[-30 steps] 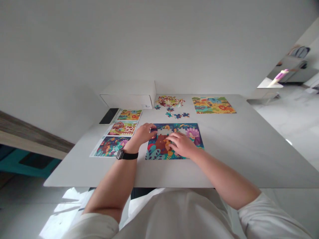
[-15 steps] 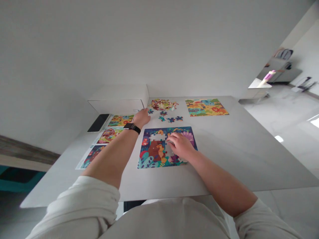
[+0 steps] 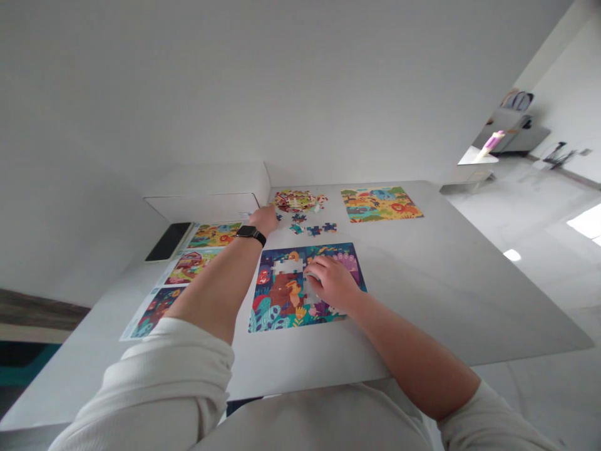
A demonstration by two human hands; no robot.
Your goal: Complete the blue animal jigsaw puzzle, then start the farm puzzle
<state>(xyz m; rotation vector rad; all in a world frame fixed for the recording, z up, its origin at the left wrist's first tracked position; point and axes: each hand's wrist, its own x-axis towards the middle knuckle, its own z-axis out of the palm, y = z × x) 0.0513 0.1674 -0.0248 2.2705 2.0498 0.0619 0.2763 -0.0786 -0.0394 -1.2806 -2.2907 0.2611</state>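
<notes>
Your left hand [image 3: 264, 218] out by the loose pieces [image 3: 313, 231], your right hand [image 3: 332, 283] on the puzzle [image 3: 283, 293], hands apart, grips unclear

White table [image 3: 436, 288] stands against plain pale wall [image 3: 282, 94]. Right side shows glossy pale floor [image 3: 530, 225] with bright light patches [image 3: 586, 222], grey furniture [image 3: 528, 136] farther back, details blurry. Lower left has brown strip [image 3: 37, 308] above something teal [image 3: 28, 376], unclear.

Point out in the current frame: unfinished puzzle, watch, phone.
Unfinished puzzle [image 3: 283, 288]: head view, on its brown area.
Watch [image 3: 245, 231]: head view, on its dark face.
Phone [image 3: 168, 241]: head view, mid-screen.
</notes>
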